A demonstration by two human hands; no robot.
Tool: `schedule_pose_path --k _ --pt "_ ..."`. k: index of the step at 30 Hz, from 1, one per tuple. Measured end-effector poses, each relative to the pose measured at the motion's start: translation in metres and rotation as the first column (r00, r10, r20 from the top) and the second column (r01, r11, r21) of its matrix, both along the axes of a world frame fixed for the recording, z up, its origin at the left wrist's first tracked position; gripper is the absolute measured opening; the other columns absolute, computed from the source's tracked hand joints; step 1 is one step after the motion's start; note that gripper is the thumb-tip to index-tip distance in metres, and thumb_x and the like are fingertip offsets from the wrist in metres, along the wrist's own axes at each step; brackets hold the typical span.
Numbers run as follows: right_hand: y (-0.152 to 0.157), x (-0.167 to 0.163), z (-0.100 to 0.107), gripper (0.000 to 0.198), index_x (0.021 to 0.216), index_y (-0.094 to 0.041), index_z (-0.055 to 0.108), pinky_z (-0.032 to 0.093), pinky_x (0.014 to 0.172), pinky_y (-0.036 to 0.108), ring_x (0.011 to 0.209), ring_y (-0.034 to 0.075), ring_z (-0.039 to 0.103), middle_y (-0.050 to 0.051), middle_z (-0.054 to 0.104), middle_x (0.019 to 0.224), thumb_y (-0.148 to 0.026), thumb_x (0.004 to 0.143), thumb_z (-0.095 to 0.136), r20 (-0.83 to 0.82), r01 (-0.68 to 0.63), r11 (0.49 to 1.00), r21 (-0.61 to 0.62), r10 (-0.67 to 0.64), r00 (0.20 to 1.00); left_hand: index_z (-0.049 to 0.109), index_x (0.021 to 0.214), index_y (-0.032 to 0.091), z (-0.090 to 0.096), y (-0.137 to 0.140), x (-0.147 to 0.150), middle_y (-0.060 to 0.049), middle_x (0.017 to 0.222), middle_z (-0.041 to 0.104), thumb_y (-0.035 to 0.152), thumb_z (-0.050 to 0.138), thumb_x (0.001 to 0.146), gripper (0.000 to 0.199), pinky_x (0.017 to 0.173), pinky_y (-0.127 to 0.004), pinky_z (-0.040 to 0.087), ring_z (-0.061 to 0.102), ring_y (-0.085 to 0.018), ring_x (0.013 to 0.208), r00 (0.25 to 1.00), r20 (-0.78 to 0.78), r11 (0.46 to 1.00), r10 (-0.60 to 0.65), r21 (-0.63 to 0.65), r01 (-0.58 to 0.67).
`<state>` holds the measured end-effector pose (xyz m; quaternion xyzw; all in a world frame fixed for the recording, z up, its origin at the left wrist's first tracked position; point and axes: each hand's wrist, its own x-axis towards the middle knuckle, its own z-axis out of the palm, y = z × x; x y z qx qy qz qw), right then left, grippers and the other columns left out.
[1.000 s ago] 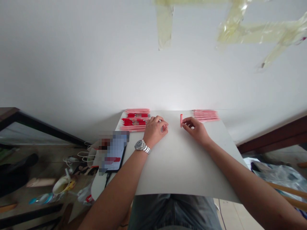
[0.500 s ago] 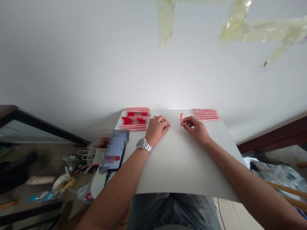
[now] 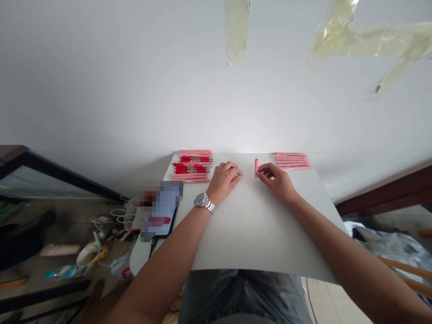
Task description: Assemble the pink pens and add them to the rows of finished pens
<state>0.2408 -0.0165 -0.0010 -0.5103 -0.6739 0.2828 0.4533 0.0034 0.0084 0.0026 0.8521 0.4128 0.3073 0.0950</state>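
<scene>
A short pink tube with an orange-red top (image 3: pixel 256 167) stands upright at the fingertips of my right hand (image 3: pixel 276 181), whose thumb and forefinger pinch it low down. Across a small gap, my left hand (image 3: pixel 224 181) rests on the white table with its fingers curled and thumb and forefinger together; whether anything is between them cannot be seen. Close to its left lie red pens (image 3: pixel 191 168) with pink sticks (image 3: pixel 195 153) behind them and more pink sticks (image 3: pixel 189 177) in front. Beyond my right hand is another row of pink sticks (image 3: pixel 293 160).
The white table (image 3: pixel 256 238) meets a wall (image 3: pixel 189 90) with yellowed tape strips (image 3: pixel 236 31). A phone-like device (image 3: pixel 164 211), partly blurred, lies at the left edge with a cable. Bottles, a cup (image 3: pixel 88 254) and cables are lower left; plastic bags (image 3: pixel 398 247) lie at right.
The whole view has shifted slightly. Both hands keep nearly the same place and pose, and the pink tube stays upright in my right hand's pinch.
</scene>
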Motion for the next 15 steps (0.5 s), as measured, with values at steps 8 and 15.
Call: schedule_pose_path --k 8,15 --pt "-0.0012 -0.0008 0.0006 0.02 0.099 -0.023 0.067 0.051 0.069 0.032 0.077 0.018 0.068 0.003 0.075 0.087 -0.04 0.091 0.068 0.008 -0.011 0.999 -0.043 0.011 1.0 0.061 0.108 0.02 -0.0006 0.0002 -0.001 -0.006 0.106 0.068 0.029 0.048 0.105 0.016 0.092 -0.035 0.047 0.062 -0.02 0.097 0.968 0.251 0.997 -0.015 -0.065 0.032" --pt "-0.0026 0.0001 0.0008 0.018 0.1 -0.023 0.068 0.051 0.07 0.033 0.075 0.018 0.065 0.003 0.073 0.086 -0.038 0.09 0.067 0.046 -0.021 0.998 -0.052 0.023 0.999 0.063 0.107 0.021 0.0002 0.0003 -0.0012 -0.003 0.096 0.072 0.035 0.052 0.105 0.018 0.086 -0.031 0.049 0.065 -0.017 0.087 0.934 0.352 0.987 0.06 -0.162 -0.002"
